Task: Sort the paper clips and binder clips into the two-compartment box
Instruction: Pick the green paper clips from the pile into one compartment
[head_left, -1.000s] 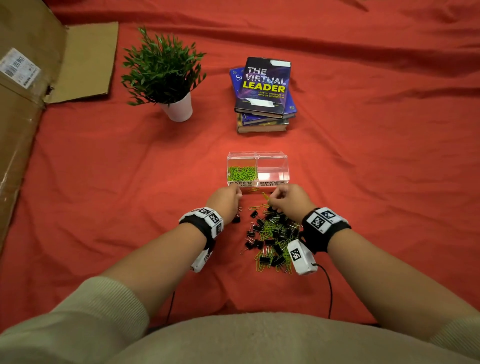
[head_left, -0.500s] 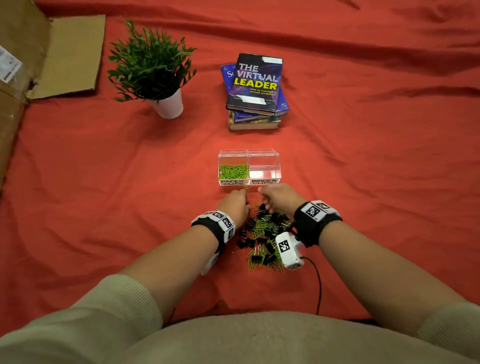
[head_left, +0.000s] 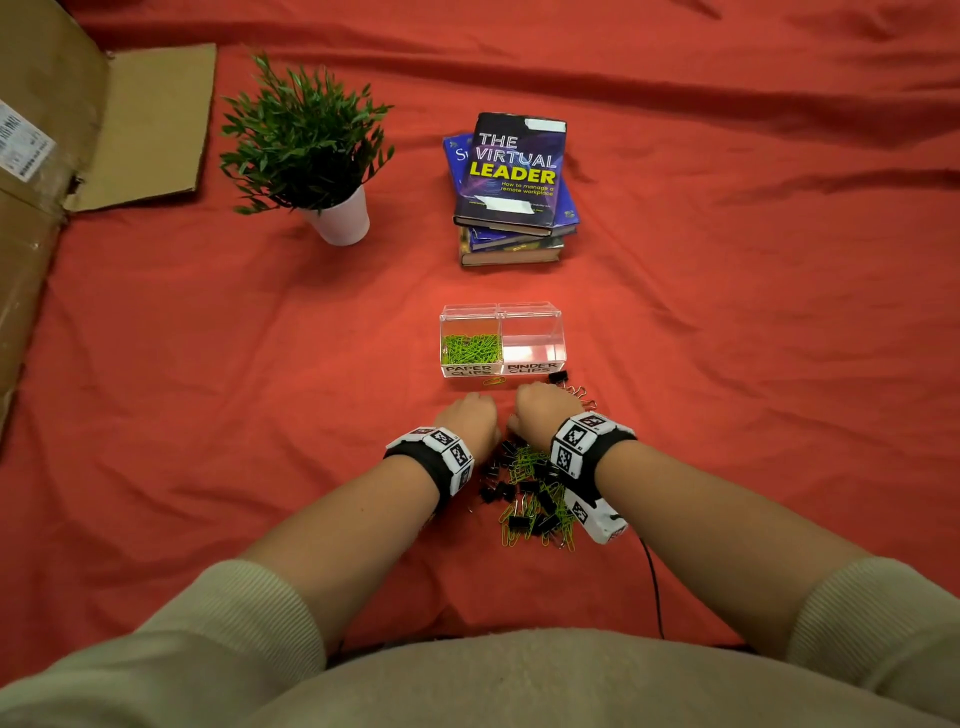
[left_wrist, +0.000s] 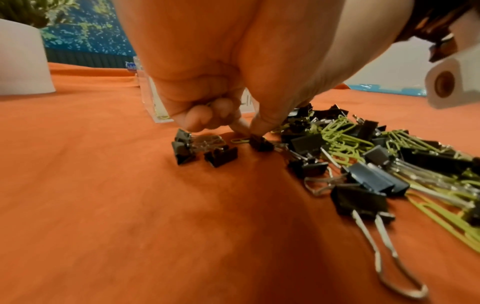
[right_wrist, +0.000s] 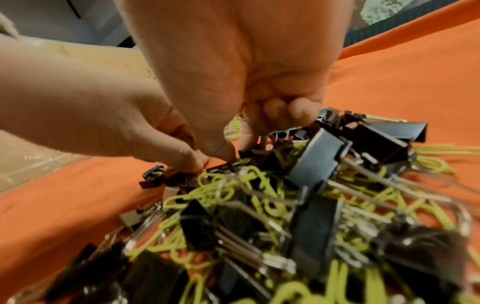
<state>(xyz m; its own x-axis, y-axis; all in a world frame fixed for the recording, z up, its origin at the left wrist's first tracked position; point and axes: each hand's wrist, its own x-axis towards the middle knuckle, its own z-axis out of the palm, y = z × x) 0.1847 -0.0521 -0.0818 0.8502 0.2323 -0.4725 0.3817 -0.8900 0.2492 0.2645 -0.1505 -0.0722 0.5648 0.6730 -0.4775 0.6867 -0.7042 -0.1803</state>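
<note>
The clear two-compartment box (head_left: 535, 310) holds green paper clips (head_left: 471, 348) in its left half, labelled PAPER CLIPS. Its right half, labelled BINDER CLIPS, holds nothing. A mixed pile of black binder clips and green paper clips (head_left: 530, 493) lies between my wrists. My left hand (head_left: 480, 415) (left_wrist: 248, 128) pinches a small black binder clip (left_wrist: 261, 143) at the pile's far edge, other fingers curled. My right hand (head_left: 530, 405) (right_wrist: 235, 152) is curled too, thumb and forefinger closing on a small black binder clip (right_wrist: 246, 153) in the pile.
A loose binder clip (head_left: 558, 376) and a paper clip (head_left: 493, 382) lie right in front of the box. Farther back stand a potted plant (head_left: 311, 150) and a stack of books (head_left: 514, 182). Cardboard (head_left: 52, 156) lies at the left on the red cloth (head_left: 727, 338).
Both hands have drawn back from the front of the box to the far edge of the pile, and their fingertips have come down on clips there.
</note>
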